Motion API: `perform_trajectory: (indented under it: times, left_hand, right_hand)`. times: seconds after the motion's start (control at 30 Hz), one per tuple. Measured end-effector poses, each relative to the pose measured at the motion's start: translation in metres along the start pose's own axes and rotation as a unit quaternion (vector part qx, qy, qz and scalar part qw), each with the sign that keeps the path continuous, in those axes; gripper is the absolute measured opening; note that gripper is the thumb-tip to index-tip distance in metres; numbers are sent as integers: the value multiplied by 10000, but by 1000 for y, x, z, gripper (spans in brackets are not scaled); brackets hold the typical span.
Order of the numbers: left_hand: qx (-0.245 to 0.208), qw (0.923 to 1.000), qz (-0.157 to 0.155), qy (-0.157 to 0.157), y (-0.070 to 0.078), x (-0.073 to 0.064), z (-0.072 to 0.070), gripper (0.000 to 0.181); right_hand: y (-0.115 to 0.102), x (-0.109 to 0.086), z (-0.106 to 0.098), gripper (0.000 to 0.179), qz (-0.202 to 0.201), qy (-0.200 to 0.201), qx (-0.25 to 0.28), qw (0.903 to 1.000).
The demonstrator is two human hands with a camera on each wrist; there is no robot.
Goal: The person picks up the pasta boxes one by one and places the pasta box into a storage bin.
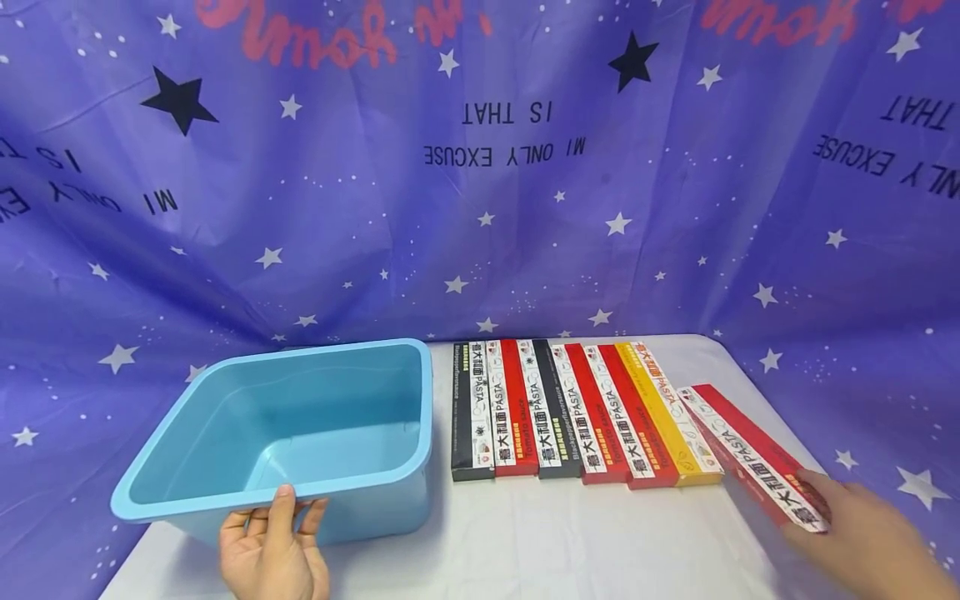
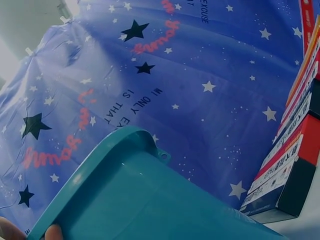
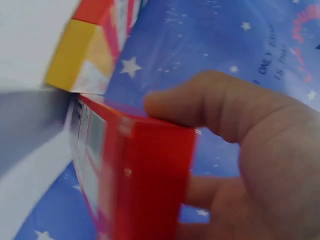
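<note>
The left hand (image 1: 273, 550) grips the blue tub (image 1: 330, 446) by its near edge, while the right hand (image 1: 862, 529) holds a red pasta box (image 1: 753, 454) beside six lined-up boxes (image 1: 588, 417)

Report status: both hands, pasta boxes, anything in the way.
Left hand gripping near rim of blue tub. Right hand gripping red pasta box by its near end. Row of six pasta boxes between it and tub, possibly in the way.
</note>
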State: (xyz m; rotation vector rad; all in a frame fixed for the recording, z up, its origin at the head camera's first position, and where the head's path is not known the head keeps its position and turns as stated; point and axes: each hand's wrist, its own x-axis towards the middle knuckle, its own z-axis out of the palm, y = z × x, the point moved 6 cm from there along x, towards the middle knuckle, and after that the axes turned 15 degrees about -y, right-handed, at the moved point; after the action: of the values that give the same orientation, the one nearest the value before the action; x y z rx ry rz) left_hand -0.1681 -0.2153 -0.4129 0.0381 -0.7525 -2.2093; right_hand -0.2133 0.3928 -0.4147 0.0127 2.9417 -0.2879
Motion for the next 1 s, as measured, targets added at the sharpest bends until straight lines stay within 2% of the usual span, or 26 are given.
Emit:
perform_trajectory:
  times: [0.1, 0.2, 0.27, 0.37, 0.47, 0.67, 0.83, 1.0]
  left_hand:
    - [0, 10000, 44, -33, 0, -1, 0, 45]
    - [-62, 9999, 136, -79, 0, -1, 0, 41]
    - [-112, 9997, 180, -119, -1, -1, 0, 40]
    - [-120, 9995, 229, -163, -1, -1, 1, 40]
    - [-134, 9992, 274, -238, -1, -1, 1, 40]
    - [-144, 9993, 314, -167, 1, 2, 1, 41]
    - [-90, 9993, 346, -93, 0, 2, 0, 41]
    - [33, 9993, 370, -86, -1, 2, -2, 41]
  right_hand:
    - [-6, -10, -19, 86, 328, 355, 331, 9983]
    - [-11, -21, -37, 89, 771, 718, 637, 9924]
    - [-15, -30, -49, 86, 928, 1006, 782, 9875]
    - [-21, -41, -65, 77, 815, 1444, 875, 9823]
    - [-24, -48, -76, 75, 749, 1649, 954, 9788]
    - [-40, -50, -95, 79, 644, 1780, 923, 9776]
    - [-66, -48, -115, 78, 236, 1871, 902, 9779]
    - [-92, -45, -134, 79, 37, 1762, 1051, 9787]
